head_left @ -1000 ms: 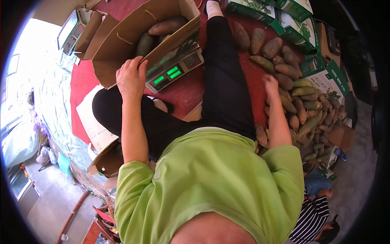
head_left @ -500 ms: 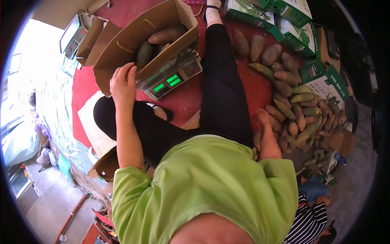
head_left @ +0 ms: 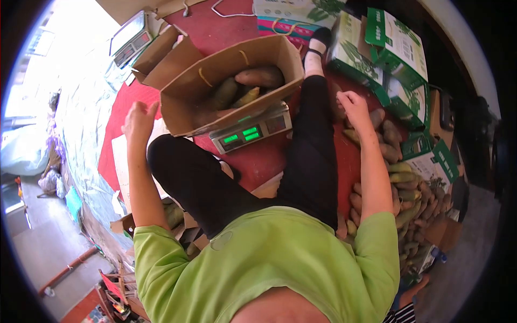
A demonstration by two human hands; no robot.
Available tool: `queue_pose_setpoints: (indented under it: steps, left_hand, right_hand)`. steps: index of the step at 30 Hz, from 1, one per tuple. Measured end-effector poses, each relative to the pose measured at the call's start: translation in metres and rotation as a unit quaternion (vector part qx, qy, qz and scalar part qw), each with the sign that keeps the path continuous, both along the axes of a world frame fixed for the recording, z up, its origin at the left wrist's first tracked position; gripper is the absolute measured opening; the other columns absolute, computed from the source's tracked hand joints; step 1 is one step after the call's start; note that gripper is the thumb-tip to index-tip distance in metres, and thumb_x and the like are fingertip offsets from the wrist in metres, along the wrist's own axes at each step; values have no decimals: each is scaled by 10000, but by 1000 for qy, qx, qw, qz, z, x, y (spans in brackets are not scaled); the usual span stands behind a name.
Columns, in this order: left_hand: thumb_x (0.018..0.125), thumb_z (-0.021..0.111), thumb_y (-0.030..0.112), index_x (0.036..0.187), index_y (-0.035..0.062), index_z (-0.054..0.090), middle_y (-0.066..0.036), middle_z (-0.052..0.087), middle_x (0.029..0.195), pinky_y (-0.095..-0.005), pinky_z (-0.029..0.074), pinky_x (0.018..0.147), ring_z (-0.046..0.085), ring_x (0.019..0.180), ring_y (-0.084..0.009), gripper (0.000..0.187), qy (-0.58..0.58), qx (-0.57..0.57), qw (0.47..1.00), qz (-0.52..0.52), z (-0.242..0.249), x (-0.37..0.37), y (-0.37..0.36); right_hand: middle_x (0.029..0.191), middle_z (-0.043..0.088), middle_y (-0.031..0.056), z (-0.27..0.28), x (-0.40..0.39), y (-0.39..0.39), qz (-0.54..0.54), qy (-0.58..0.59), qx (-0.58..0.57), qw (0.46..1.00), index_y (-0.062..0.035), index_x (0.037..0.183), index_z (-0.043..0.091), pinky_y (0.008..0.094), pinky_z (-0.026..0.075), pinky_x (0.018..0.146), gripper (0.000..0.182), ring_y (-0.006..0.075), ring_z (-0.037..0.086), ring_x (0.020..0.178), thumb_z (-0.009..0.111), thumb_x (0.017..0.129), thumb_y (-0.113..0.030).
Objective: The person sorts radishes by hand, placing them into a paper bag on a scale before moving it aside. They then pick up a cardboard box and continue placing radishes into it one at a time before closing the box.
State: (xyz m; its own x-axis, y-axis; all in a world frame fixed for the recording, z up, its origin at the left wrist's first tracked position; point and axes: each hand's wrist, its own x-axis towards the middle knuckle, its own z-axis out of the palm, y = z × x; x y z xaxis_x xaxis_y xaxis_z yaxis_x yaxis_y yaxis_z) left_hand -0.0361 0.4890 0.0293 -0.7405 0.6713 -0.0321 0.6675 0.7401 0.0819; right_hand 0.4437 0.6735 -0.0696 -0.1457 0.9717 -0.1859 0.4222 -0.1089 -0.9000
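Note:
A brown cardboard box [head_left: 186, 105] with rope handles sits on a digital scale [head_left: 253, 132] with green lit numbers. Inside lie several long root vegetables [head_left: 261, 77], brownish-pink and greenish. My left hand [head_left: 140, 123] hovers off the box's near left corner, thumb apart from the fingers, holding nothing visible. My right hand [head_left: 355, 109] is raised beyond my right knee, above the loose root vegetables on the red floor covering. Its fingers are loosely bent and partly spread, with nothing seen in them.
A large pile of root vegetables [head_left: 409, 191] lies at my right. Green-and-white cartons [head_left: 396, 48] stand behind it. A second scale [head_left: 129, 40] and an open box [head_left: 169, 59] are at the far left. A person in striped clothing [head_left: 401, 314] shows at the lower right.
My left hand has left the box edge and moved left. My right hand has risen from beside the pile and reached forward. The view has shifted, so the box appears lower and further right.

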Motion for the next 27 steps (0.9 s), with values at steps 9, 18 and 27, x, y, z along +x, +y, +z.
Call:
queue_pose_setpoints:
  steps: [9, 18, 27]
  left_hand:
    - [791, 630, 410, 750, -63, 653, -166, 612, 639, -371, 482, 595, 614, 590, -225, 475, -320, 1, 945, -68, -47, -26, 3]
    - [751, 601, 321, 772, -37, 658, -267, 629, 799, -460, 484, 757, 624, 826, -403, 363, -258, 22, 962, -84, -60, -39, 0]
    - [709, 627, 275, 769, -7, 677, -211, 640, 740, -388, 493, 707, 646, 744, -322, 292, -311, 148, 939, -9, -67, -95, -17]
  right_hand:
    - [735, 636, 164, 39, -105, 59, 213, -274, 68, 935, -5, 779, 648, 384, 468, 674, 512, 312, 623, 732, 563, 814, -509]
    - [693, 649, 164, 44, -143, 73, 234, -426, 67, 872, -25, 776, 674, 406, 497, 688, 310, 312, 649, 717, 545, 690, -293]
    - [871, 633, 235, 83, -211, 83, 263, -403, 132, 867, -20, 796, 667, 457, 469, 759, 321, 402, 598, 860, 535, 652, -274]
